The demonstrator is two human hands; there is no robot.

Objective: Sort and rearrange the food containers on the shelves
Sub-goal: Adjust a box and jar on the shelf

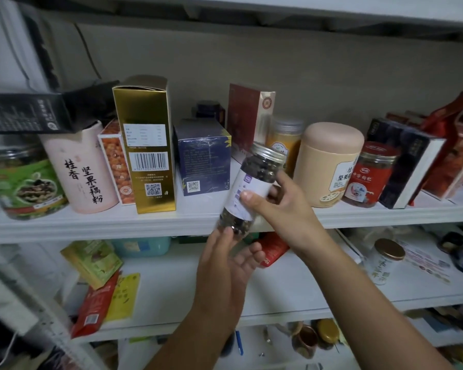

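A clear plastic jar with a silver screw lid, a white and purple label and dark dried contents tilts in front of the upper shelf. My right hand grips it round the middle, thumb on the label. My left hand is below it, fingers straight, fingertips touching the jar's bottom. Behind the jar stand a navy box, a dark red box and a yellow-filled jar.
The upper shelf also holds a green-labelled jar, a pink canister, a gold box, a beige canister, a red jar and a black box. The lower shelf carries packets and a small brown-lidded jar.
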